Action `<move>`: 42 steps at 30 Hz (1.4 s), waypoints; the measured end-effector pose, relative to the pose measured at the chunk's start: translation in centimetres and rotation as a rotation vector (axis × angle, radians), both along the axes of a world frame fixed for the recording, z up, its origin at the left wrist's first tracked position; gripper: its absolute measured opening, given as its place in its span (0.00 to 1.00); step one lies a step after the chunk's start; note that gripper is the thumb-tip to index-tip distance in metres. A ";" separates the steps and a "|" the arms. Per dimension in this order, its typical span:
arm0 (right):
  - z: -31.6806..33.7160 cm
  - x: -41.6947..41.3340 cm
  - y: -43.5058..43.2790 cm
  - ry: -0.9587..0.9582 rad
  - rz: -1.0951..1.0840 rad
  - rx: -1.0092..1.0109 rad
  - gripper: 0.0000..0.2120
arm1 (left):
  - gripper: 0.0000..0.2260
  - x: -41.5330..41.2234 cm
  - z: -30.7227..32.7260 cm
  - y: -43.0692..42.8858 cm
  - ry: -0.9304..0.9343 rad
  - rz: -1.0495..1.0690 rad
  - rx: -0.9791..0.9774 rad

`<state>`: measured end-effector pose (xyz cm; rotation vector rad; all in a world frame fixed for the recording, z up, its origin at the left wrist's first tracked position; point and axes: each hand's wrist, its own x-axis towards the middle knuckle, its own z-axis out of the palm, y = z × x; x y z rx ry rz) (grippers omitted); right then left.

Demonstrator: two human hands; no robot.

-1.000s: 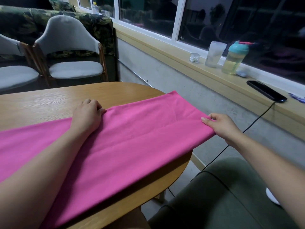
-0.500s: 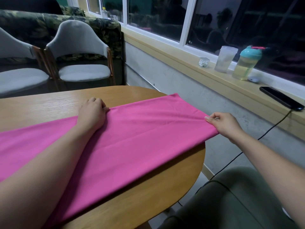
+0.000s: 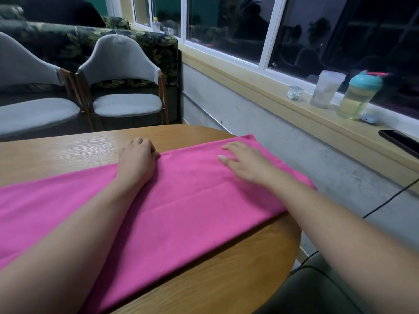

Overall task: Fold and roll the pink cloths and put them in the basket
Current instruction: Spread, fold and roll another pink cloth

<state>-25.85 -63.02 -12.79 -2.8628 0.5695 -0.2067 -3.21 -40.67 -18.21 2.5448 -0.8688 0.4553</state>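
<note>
We count one pink cloth [image 3: 181,211], folded into a long band that runs slantwise across the wooden tabletop [image 3: 226,268]. Its right end reaches the rounded rim nearest the wall, and its left end runs out of the picture. A soft crease line runs along the band.

Two hands are on it. The left hand [image 3: 136,159] sits at the far edge of the band with its fingers curled down over that edge and the thumb on the fabric, so it grips the edge. The right hand [image 3: 244,162] lies flat on top of the cloth near its right end, with the fingers straight and spread, holding nothing. It is slightly blurred.

Behind the tabletop we count two grey chairs [image 3: 124,87] side by side, and one dark sofa [image 3: 68,41] with a leaf pattern behind them.

On the window sill [image 3: 249,85] we count five things in a row:
- one small clear object [image 3: 294,92]
- one frosted cup [image 3: 326,89]
- one bottle [image 3: 358,96] with a teal lid and yellowish liquid
- one small pale object [image 3: 369,118] that we cannot identify
- one black phone [image 3: 401,141]

One dark cable [image 3: 390,198] hangs down the wall below the phone.
</note>
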 end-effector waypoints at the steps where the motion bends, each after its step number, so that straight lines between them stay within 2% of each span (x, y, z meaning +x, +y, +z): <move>1: 0.0 1.5 2.0 0.026 0.083 0.006 0.28 | 0.08 0.0 -0.1 0.0 -0.002 0.002 0.000; 6: -2.5 6.7 10.0 0.106 0.320 -0.067 0.32 | 0.07 0.0 -0.2 0.1 0.008 0.001 -0.020; 10: -4.9 8.0 11.2 0.088 0.354 -0.050 0.34 | 0.04 -0.1 0.0 0.3 -0.013 -0.019 -0.083; 13: -5.5 7.8 10.2 0.041 0.348 -0.052 0.33 | 0.01 -0.7 0.2 0.4 -0.071 -0.130 -0.164; 16: -5.7 8.0 9.9 0.032 0.355 -0.066 0.32 | 0.02 -1.9 0.0 -0.1 0.059 -0.234 -0.189; 19: -5.5 7.7 8.8 0.047 0.358 -0.052 0.32 | 0.05 -1.7 -0.5 -0.2 0.163 -0.178 -0.199; 33: -5.0 3.5 -4.6 0.103 0.093 -0.066 0.32 | 0.04 -1.3 -0.6 0.2 0.168 -0.191 -0.162; 42: -4.5 1.6 -10.0 0.083 -0.066 0.002 0.33 | 0.03 -1.4 -0.6 0.2 0.167 -0.194 -0.155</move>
